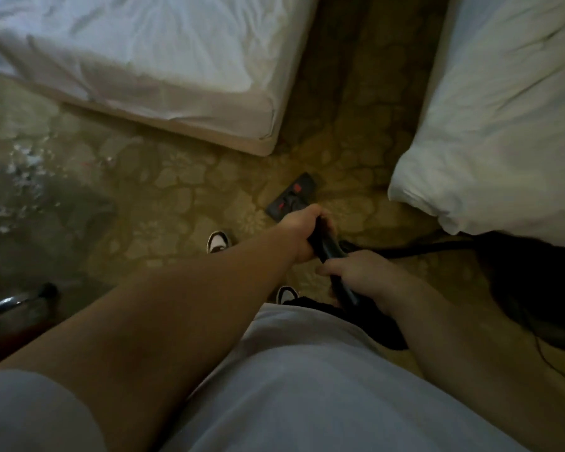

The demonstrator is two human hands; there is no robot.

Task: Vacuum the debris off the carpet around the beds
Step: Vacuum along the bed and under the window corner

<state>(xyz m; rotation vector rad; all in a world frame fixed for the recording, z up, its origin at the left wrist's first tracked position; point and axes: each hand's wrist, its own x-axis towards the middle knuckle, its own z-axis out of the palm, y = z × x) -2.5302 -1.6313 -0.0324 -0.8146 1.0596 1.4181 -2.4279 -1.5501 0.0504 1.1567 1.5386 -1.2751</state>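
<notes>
The left hand (302, 230) and, behind it, the right hand (362, 275) grip the vacuum wand (327, 248), likely steering its floor head (289, 197) over the carpet (177, 197) between the left bed (177, 76) and right bed (503, 125).

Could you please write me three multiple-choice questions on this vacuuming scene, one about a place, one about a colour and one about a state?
1. Where is the vacuum head?
A. On top of a mattress
B. On the carpet, near the corners of the left bed and the right bed
C. On top of a shoe

2. What colour are the marks on the vacuum head?
A. Red
B. Blue
C. Yellow

3. How is the wand held?
A. By one hand alone
B. By both hands
C. By neither hand

Answers:
1 B, the head lies on patterned carpet just before the gap between the beds.
2 A, red marks show on its dark top.
3 B, the left hand grips it further forward, and the right hand grips it nearer the body.
</notes>
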